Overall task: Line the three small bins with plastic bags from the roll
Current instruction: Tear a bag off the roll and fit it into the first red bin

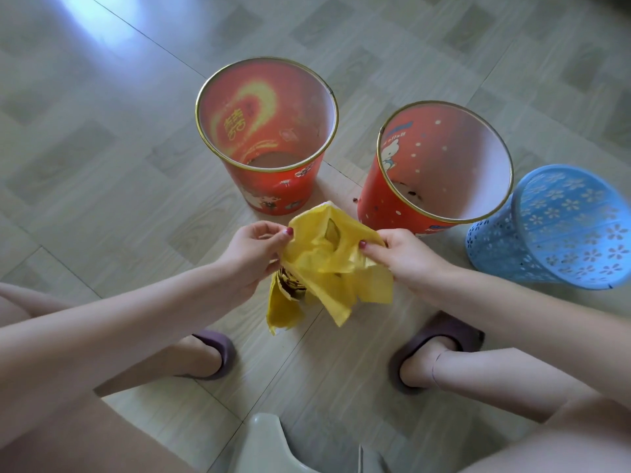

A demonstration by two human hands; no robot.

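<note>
Bins stand empty in a row on the tiled floor (102,148), none lined yet. At eleven o'clock from the hands sits the left red bin (273,186), its gold rim open; at one o'clock is the right red bin (386,199), and at three o'clock, just beside it, the blue perforated bin (546,233).

Below them, the left hand (254,249) pinches one edge of the yellow plastic bag (327,264) between thumb and fingertips. What looks like the roll (290,285) hangs under that hand. The right hand (403,254) pinches the opposite edge.

The film looks thin, light, limp and probably slippery, so it likely needs holding at the mouth edges and rubbing apart.
</note>
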